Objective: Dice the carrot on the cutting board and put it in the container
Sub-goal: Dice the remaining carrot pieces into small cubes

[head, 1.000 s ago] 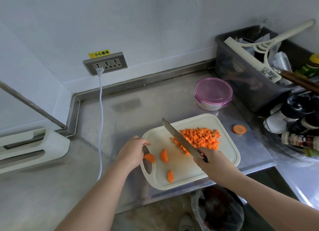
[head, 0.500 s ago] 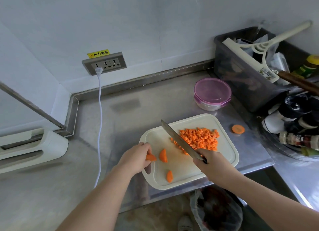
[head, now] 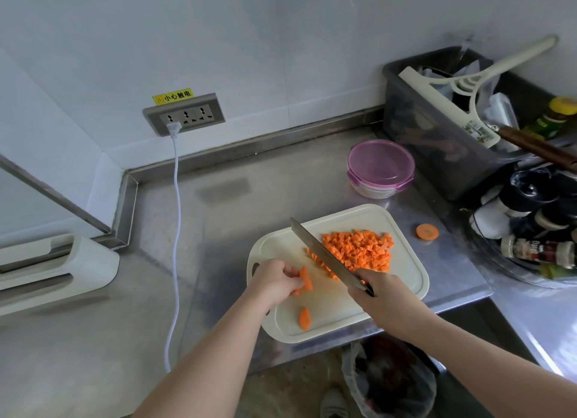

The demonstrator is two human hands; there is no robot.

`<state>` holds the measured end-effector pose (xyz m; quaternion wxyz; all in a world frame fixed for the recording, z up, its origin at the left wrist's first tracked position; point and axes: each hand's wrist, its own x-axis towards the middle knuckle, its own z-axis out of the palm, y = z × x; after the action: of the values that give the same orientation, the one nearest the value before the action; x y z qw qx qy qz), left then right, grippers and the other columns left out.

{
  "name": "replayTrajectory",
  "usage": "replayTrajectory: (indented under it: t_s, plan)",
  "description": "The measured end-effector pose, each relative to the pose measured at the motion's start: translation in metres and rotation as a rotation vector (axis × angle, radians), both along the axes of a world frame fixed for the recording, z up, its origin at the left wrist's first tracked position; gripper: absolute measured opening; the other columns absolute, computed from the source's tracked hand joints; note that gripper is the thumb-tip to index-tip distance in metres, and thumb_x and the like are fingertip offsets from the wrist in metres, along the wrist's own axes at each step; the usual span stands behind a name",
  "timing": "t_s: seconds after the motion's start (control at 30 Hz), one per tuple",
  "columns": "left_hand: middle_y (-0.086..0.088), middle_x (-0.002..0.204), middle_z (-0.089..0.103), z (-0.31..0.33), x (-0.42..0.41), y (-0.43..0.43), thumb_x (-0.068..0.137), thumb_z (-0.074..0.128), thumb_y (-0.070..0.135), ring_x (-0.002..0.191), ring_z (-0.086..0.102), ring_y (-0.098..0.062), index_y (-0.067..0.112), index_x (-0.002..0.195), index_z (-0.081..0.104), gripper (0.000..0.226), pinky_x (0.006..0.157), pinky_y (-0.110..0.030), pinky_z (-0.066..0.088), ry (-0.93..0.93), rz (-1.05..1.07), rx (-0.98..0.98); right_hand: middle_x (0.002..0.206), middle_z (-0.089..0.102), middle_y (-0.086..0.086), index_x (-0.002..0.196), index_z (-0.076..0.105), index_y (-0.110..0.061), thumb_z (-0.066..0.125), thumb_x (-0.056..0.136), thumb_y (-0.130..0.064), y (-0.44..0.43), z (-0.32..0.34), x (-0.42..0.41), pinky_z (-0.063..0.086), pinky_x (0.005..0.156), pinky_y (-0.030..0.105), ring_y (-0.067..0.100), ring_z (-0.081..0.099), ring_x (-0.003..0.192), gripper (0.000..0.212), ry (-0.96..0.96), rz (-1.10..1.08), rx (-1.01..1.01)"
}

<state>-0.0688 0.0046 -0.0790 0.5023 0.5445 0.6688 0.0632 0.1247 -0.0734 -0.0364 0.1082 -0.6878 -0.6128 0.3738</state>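
A cream cutting board (head: 281,245) lies on the steel counter. A heap of diced carrot (head: 359,250) covers its far right part. My left hand (head: 276,280) pinches carrot pieces (head: 306,278) at the board's left side. One more carrot piece (head: 304,318) lies alone near the front edge. My right hand (head: 379,295) grips the handle of a knife (head: 318,252), whose blade slants up and left beside the heap. A round container with a pink lid (head: 381,164) stands behind the board, lid on.
A round carrot slice (head: 426,231) lies on the counter right of the board. A grey bin (head: 437,130) with utensils and a tray of spice bottles (head: 530,230) crowd the right. A white cable (head: 176,230) hangs from the wall socket (head: 184,114). A bagged bin (head: 387,383) sits below.
My left hand moved right along the board, picked up the leftmost carrot piece and brought it against the second one. The knife and right hand stayed almost still.
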Motion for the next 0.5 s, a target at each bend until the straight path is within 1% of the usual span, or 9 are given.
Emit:
replayTrajectory:
  t_s: [0.03, 0.07, 0.1, 0.17, 0.23, 0.3, 0.4, 0.5]
  plan:
    - [0.002, 0.079, 0.068, 0.001, 0.003, -0.001, 0.088, 0.065, 0.022, 0.073, 0.06, -0.011, 0.016, 0.092, 0.064, 0.007, 0.056, -0.025, 0.045, 0.06, -0.028, 0.05, 0.071, 0.056, -0.003, 0.103, 0.06, -0.02, 0.047, 0.097, -0.026, 0.0, 0.0, 0.0, 0.036, 0.055, 0.021, 0.008, 0.046, 0.056, 0.015, -0.001, -0.003, -0.001]
    - [0.002, 0.086, 0.068, 0.002, 0.004, -0.001, 0.089, 0.064, 0.023, 0.078, 0.061, -0.013, 0.017, 0.093, 0.062, 0.007, 0.055, -0.025, 0.043, 0.127, -0.039, 0.109, 0.07, 0.055, -0.002, 0.101, 0.06, -0.02, 0.047, 0.097, -0.026, 0.0, 0.0, 0.001, 0.036, 0.055, 0.022, 0.008, 0.046, 0.056, 0.015, -0.001, -0.007, -0.002]
    - [0.001, 0.095, 0.067, 0.002, 0.003, -0.001, 0.09, 0.063, 0.025, 0.084, 0.061, -0.015, 0.017, 0.099, 0.061, 0.012, 0.06, -0.026, 0.044, 0.191, -0.036, 0.167, 0.069, 0.054, -0.003, 0.099, 0.06, -0.02, 0.047, 0.097, -0.026, -0.001, 0.001, 0.002, 0.036, 0.054, 0.022, 0.008, 0.045, 0.055, 0.014, -0.001, -0.011, -0.006]
    - [0.002, 0.107, 0.064, -0.001, -0.002, 0.002, 0.087, 0.065, 0.03, 0.096, 0.06, -0.018, 0.017, 0.11, 0.059, 0.027, 0.076, -0.027, 0.047, 0.289, -0.028, 0.218, 0.066, 0.051, -0.004, 0.093, 0.058, -0.02, 0.047, 0.097, -0.025, -0.002, 0.002, 0.003, 0.035, 0.053, 0.022, 0.009, 0.043, 0.054, 0.013, 0.006, -0.02, -0.013]
    - [0.001, 0.111, 0.063, -0.003, -0.003, 0.003, 0.086, 0.066, 0.032, 0.103, 0.06, -0.02, 0.016, 0.113, 0.057, 0.032, 0.086, -0.032, 0.048, 0.34, -0.076, 0.186, 0.066, 0.05, -0.004, 0.092, 0.057, -0.021, 0.047, 0.097, -0.025, -0.003, 0.003, 0.003, 0.034, 0.053, 0.022, 0.009, 0.042, 0.053, 0.012, 0.013, -0.025, -0.009]
    - [-0.002, 0.112, 0.064, -0.005, 0.003, 0.004, 0.089, 0.063, 0.026, 0.105, 0.059, -0.022, 0.013, 0.111, 0.059, 0.026, 0.09, -0.035, 0.049, 0.37, -0.131, 0.153, 0.066, 0.05, -0.004, 0.094, 0.058, -0.02, 0.047, 0.097, -0.026, -0.003, 0.002, 0.004, 0.034, 0.053, 0.021, 0.009, 0.042, 0.053, 0.013, 0.007, -0.023, -0.009]
    - [-0.005, 0.108, 0.066, -0.003, 0.012, 0.009, 0.092, 0.057, 0.024, 0.102, 0.061, -0.025, 0.01, 0.106, 0.062, 0.021, 0.085, -0.031, 0.048, 0.439, -0.178, 0.136, 0.068, 0.051, -0.006, 0.092, 0.055, -0.023, 0.047, 0.098, -0.026, -0.004, 0.002, 0.003, 0.034, 0.053, 0.019, 0.007, 0.043, 0.055, 0.01, 0.002, -0.016, -0.015]
    - [-0.005, 0.105, 0.068, -0.001, 0.015, 0.014, 0.09, 0.06, 0.027, 0.099, 0.062, -0.024, 0.01, 0.103, 0.066, 0.022, 0.088, -0.033, 0.05, 0.458, -0.186, 0.032, 0.068, 0.05, -0.007, 0.087, 0.05, -0.029, 0.047, 0.098, -0.026, -0.004, 0.003, 0.002, 0.035, 0.053, 0.019, 0.007, 0.044, 0.056, 0.012, 0.007, -0.012, -0.012]
